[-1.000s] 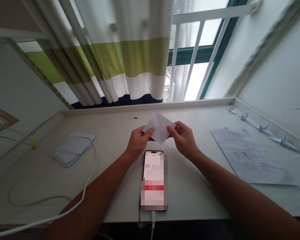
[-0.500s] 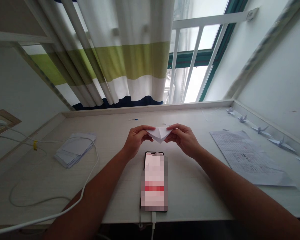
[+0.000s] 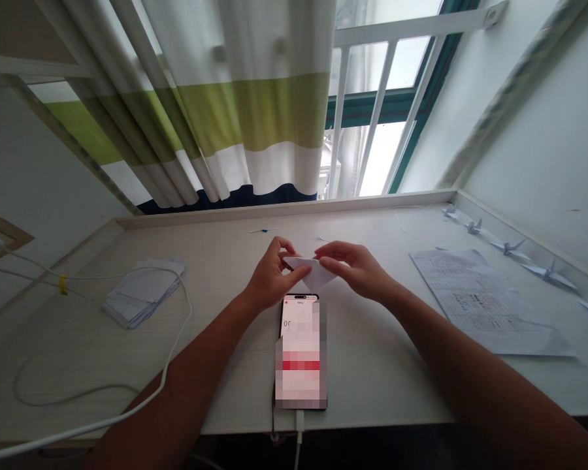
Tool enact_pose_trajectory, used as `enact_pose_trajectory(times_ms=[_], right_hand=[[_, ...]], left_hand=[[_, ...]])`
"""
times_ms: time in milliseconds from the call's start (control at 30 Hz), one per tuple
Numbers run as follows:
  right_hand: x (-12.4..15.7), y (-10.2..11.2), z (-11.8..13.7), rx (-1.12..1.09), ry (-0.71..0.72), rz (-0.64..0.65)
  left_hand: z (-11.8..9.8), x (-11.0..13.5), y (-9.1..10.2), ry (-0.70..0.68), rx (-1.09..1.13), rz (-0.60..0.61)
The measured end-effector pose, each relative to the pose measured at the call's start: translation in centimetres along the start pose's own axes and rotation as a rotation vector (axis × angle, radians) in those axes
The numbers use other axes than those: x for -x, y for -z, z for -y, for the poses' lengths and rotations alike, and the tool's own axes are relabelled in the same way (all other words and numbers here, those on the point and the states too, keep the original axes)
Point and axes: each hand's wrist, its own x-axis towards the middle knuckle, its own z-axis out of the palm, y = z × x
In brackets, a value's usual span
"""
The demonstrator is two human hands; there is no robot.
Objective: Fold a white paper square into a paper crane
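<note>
Folded white paper [image 3: 314,273], light, thin and easily creased, best taken by its edges and corners, held just above the tabletop [image 3: 225,261] beyond the phone [image 3: 300,352], left hand [image 3: 270,279] pinching its left end, right hand [image 3: 357,269] lying half-open on its right edge.
</note>
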Motion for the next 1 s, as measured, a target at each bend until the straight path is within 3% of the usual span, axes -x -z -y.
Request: enact_pose_trajectory(times_ms=[100,233,333,433,633,767,1000], right_hand=[[0.1,-0.5,0.0,-0.064,-0.034,0.108],[0.0,-1.3,-0.5,-0.228,-0.048,-0.002],[-0.1,-1.4,-0.7,-0.258,-0.069,-0.055],[0.0,-1.3,-0.4,-0.202,-0.076,-0.031],[0.3,-1.7,0.2,-0.149,0.035,-0.124],[0.4,-2.0,-0.1,-0.188,0.053,-0.189],[0.4,-1.7,0.1,-0.233,0.038,-0.167]], left_hand=[[-0.3,0.1,-0.4,0.032,0.112,0.001],[-0.4,-0.2,-1.0,0.048,0.199,-0.059],[-0.1,-0.3,-1.2,0.044,0.146,-0.053],[-0.2,0.0,-1.1,0.032,0.026,-0.050],[-1.6,0.8,-1.1,-0.072,-0.309,0.139],[-1.9,0.9,-1.3,-0.064,-0.303,0.164],[-1.5,0.8,-1.6,-0.028,-0.193,0.111]])
